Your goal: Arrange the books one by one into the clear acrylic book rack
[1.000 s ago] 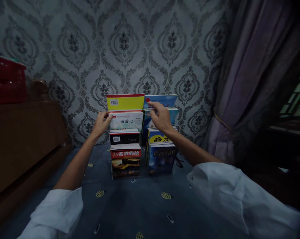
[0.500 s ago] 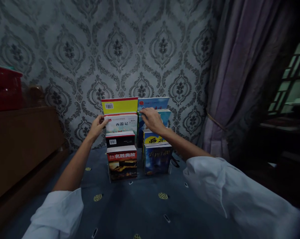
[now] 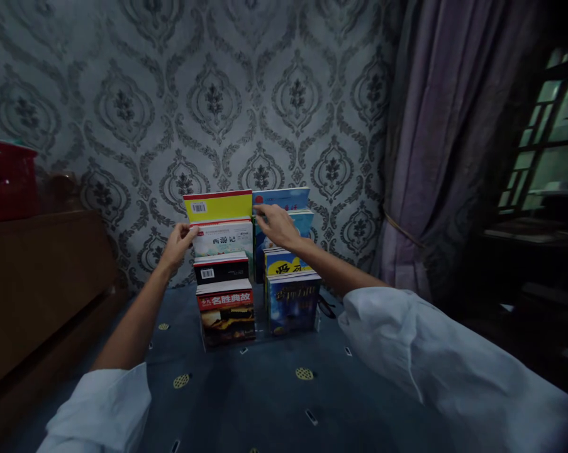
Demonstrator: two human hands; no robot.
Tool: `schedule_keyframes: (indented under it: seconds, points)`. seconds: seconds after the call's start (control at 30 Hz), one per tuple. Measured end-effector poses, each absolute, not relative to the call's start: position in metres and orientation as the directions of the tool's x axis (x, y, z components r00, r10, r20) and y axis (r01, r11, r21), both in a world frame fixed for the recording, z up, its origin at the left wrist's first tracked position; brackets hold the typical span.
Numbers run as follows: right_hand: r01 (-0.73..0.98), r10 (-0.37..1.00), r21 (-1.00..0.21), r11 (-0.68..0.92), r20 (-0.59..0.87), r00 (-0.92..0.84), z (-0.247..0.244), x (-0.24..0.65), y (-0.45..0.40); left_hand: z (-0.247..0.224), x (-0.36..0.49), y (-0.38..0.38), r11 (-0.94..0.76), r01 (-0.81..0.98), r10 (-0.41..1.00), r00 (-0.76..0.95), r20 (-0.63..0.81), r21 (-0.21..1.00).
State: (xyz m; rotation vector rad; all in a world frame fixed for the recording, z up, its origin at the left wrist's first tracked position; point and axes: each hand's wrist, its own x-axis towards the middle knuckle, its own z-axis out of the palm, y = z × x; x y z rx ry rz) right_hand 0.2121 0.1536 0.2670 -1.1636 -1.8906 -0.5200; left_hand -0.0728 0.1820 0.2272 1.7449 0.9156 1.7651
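Note:
Books stand upright in stepped rows, two columns side by side, on a stand with clear edges (image 3: 260, 329). My left hand (image 3: 176, 247) pinches the left edge of a white book (image 3: 227, 242), thumb on its front cover. Curled in at the same book's upper right corner, my right hand (image 3: 280, 225) covers part of a light blue book (image 3: 302, 220); its fingertips are partly hidden. A yellow book (image 3: 220, 206) and a blue book (image 3: 288, 197) rise at the back. Lower in front are a black book (image 3: 224, 273), a red-topped book (image 3: 227, 318) and a dark blue book (image 3: 294, 306).
The stand rests on a dark blue patterned cloth (image 3: 246, 402). A pair of dark glasses (image 3: 327, 307) lies right of it. Behind is a papered wall (image 3: 212, 100). At left stand a wooden headboard (image 3: 48, 277) and a red basket (image 3: 7, 179); a purple curtain (image 3: 429, 126) hangs at right.
The whole view has shifted slightly, so the books sit a little further left and lower. Both hands stay at the white book with nearly the same hold.

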Motion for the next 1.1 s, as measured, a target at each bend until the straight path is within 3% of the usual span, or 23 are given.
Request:
schedule_keyframes:
  seconds: [0.13, 0.33, 0.53, 0.7, 0.87, 1.1]
  points:
    - [0.848, 0.574, -0.145, 0.509, 0.792, -0.209, 0.276, 0.208, 0.153, 0.243, -0.066, 0.185, -0.643, 0.060, 0.749, -0.159, 0.643, 0.764]
    - [0.837, 0.596, -0.198, 0.510, 0.783, -0.178, 0.280, 0.203, 0.153, 0.264, -0.057, 0.194, -0.522, -0.046, 0.852, -0.062, 0.519, 0.851]
    - [0.841, 0.604, -0.215, 0.496, 0.781, -0.157, 0.277, 0.203, 0.150, 0.256, -0.047, 0.207, -0.629, -0.116, 0.776, -0.136, 0.615, 0.768]
    - [0.833, 0.585, -0.208, 0.512, 0.795, -0.160, 0.273, 0.205, 0.151, 0.250, -0.041, 0.214, -0.677, -0.086, 0.727, -0.232, 0.646, 0.731]
    - [0.818, 0.581, -0.203, 0.539, 0.793, -0.186, 0.270, 0.208, 0.154, 0.250, -0.047, 0.213, -0.685, -0.028, 0.716, -0.214, 0.665, 0.728]
    - [0.808, 0.363, -0.106, 0.579, 0.921, -0.139, 0.284, 0.234, 0.151, 0.250, -0.055, 0.210, -0.658, 0.074, 0.729, -0.187, 0.659, 0.749]
